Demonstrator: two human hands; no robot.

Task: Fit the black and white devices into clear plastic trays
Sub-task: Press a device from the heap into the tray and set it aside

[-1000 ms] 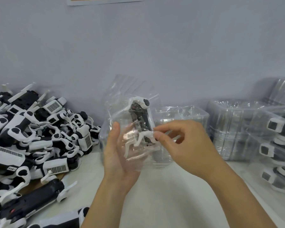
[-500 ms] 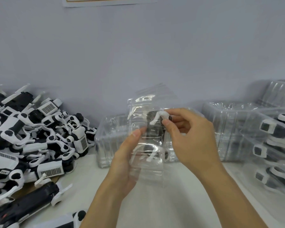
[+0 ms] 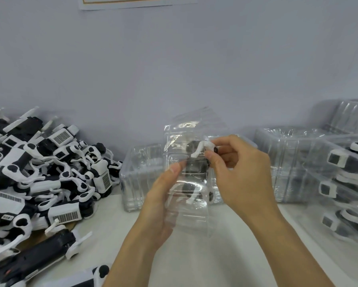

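While the left hand (image 3: pixel 163 206) cups a clear plastic tray (image 3: pixel 189 193) from below, thumb pressed on its front, the right hand (image 3: pixel 239 168) pinches the white arm of the black and white device (image 3: pixel 195 162) — seated inside the tray, held above the white table (image 3: pixel 205 262).

A black and white device (image 3: pixel 195 164) sits upright inside a clear plastic tray (image 3: pixel 189 183) (held midair).

No legible text or labels anywhere.
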